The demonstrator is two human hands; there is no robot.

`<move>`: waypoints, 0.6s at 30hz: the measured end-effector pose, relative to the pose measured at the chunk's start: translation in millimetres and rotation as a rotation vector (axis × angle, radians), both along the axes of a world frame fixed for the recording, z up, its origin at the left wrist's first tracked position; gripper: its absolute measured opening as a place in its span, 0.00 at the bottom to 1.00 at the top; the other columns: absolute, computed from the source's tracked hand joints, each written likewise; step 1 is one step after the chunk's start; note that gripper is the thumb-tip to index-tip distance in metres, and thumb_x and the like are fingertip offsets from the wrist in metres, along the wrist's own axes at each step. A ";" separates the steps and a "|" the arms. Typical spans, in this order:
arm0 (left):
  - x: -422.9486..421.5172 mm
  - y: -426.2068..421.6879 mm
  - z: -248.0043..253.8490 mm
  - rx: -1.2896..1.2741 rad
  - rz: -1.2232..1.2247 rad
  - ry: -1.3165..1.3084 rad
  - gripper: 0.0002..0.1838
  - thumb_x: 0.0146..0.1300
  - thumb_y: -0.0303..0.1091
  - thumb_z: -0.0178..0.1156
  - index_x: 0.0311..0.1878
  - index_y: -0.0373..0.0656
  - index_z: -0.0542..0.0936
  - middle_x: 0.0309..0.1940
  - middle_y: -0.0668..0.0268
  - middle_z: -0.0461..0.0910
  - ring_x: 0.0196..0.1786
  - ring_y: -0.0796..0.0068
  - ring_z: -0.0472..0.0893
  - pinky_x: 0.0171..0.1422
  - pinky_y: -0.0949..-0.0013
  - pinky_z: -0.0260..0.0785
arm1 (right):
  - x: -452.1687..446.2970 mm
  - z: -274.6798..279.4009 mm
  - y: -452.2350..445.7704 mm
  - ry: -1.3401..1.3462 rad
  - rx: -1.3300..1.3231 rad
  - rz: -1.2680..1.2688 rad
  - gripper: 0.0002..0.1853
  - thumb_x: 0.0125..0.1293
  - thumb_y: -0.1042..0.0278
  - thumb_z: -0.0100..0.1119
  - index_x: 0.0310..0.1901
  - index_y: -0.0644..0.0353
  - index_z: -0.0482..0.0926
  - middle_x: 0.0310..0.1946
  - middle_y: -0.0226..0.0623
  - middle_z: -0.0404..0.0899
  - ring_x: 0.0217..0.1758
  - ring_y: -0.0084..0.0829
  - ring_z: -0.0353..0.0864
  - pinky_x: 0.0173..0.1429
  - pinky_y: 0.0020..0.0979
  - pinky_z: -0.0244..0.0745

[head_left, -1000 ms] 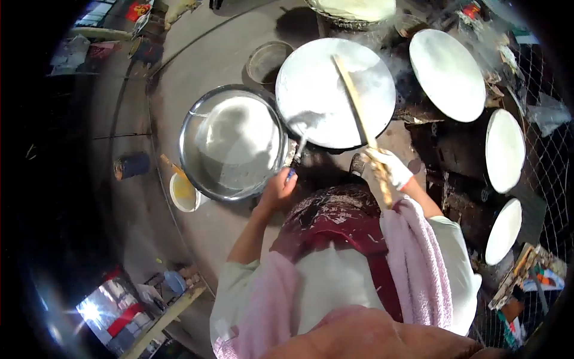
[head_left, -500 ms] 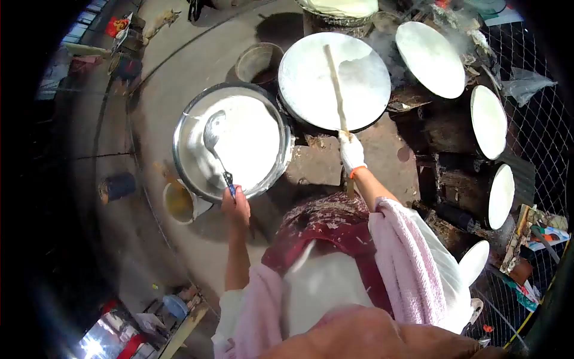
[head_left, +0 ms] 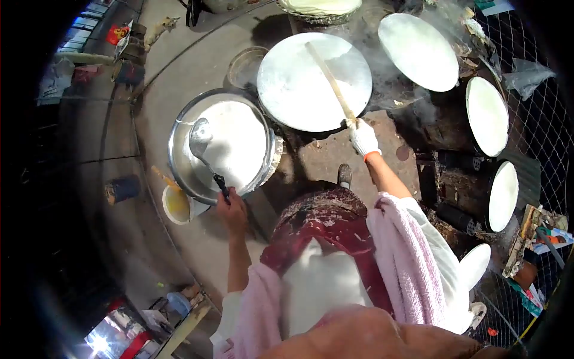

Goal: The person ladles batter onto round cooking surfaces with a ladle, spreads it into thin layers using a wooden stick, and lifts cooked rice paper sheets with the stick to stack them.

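Observation:
My left hand point(head_left: 232, 210) is closed around the dark handle of a metal ladle point(head_left: 200, 136). The ladle's bowl is over the left side of a large steel basin point(head_left: 174, 143) of white liquid point(head_left: 236, 140). In a white glove, my right hand point(head_left: 363, 139) grips the near end of a long wooden stick point(head_left: 329, 75). That stick slants across a round pan point(head_left: 290, 84) coated with a thin white layer; its far end lies near the pan's back edge.
More round white-topped pans point(head_left: 418, 52) curve along the right side, with steam around them. A small tub point(head_left: 176, 206) of yellowish liquid stands left of the basin. Behind the basin is a bucket point(head_left: 245, 67). Wire mesh point(head_left: 538, 119) borders the right.
The stick's far end has swung left across the pan, and its slant is steeper. White coating looks more even at the pan's upper right. The ladle has shifted slightly. A shoe now shows below.

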State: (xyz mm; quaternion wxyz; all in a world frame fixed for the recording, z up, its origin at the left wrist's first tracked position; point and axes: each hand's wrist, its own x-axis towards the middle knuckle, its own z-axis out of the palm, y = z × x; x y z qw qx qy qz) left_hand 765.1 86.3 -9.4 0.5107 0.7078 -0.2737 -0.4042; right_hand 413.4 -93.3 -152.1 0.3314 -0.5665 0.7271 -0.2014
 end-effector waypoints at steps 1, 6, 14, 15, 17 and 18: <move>-6.9 -0.3 -2.1 0.001 0.014 0.007 0.07 0.70 0.33 0.51 0.35 0.42 0.71 0.17 0.75 0.66 0.14 0.87 0.62 0.16 0.79 0.52 | 8.6 35.6 5.5 -0.231 0.112 -0.048 0.24 0.68 0.45 0.49 0.40 0.64 0.75 0.34 0.59 0.79 0.43 0.57 0.78 0.44 0.48 0.72; -47.0 -9.4 2.2 0.061 -0.015 -0.147 0.06 0.68 0.31 0.52 0.36 0.39 0.72 0.14 0.73 0.67 0.12 0.86 0.62 0.15 0.77 0.52 | -21.5 10.6 38.2 0.133 0.050 0.456 0.26 0.69 0.40 0.43 0.44 0.61 0.72 0.30 0.56 0.79 0.36 0.55 0.80 0.41 0.51 0.72; -98.1 -25.1 8.9 0.089 -0.039 -0.166 0.07 0.68 0.32 0.52 0.35 0.40 0.72 0.14 0.73 0.67 0.14 0.86 0.65 0.17 0.77 0.54 | -76.8 17.3 -32.6 -0.036 0.013 0.177 0.27 0.68 0.40 0.45 0.38 0.63 0.76 0.34 0.57 0.79 0.41 0.57 0.78 0.45 0.50 0.72; -102.3 -24.3 5.6 0.100 -0.044 -0.208 0.07 0.68 0.32 0.52 0.35 0.40 0.72 0.15 0.73 0.68 0.15 0.87 0.65 0.17 0.77 0.55 | -79.6 16.5 -20.3 -0.080 0.002 0.267 0.28 0.68 0.40 0.45 0.38 0.63 0.76 0.35 0.57 0.79 0.42 0.56 0.79 0.45 0.50 0.72; -112.5 -22.4 8.9 0.106 -0.037 -0.247 0.07 0.69 0.33 0.52 0.36 0.41 0.72 0.15 0.74 0.67 0.15 0.87 0.64 0.17 0.77 0.54 | -89.0 8.2 5.9 -0.034 -0.014 0.464 0.28 0.68 0.40 0.44 0.38 0.62 0.77 0.34 0.57 0.79 0.41 0.55 0.80 0.45 0.49 0.73; -120.3 -23.3 12.7 0.099 -0.025 -0.243 0.07 0.69 0.33 0.51 0.36 0.41 0.72 0.16 0.74 0.65 0.14 0.86 0.62 0.17 0.77 0.52 | -100.3 2.8 11.4 0.060 -0.021 0.570 0.27 0.68 0.41 0.44 0.39 0.62 0.77 0.33 0.56 0.80 0.39 0.54 0.80 0.44 0.49 0.73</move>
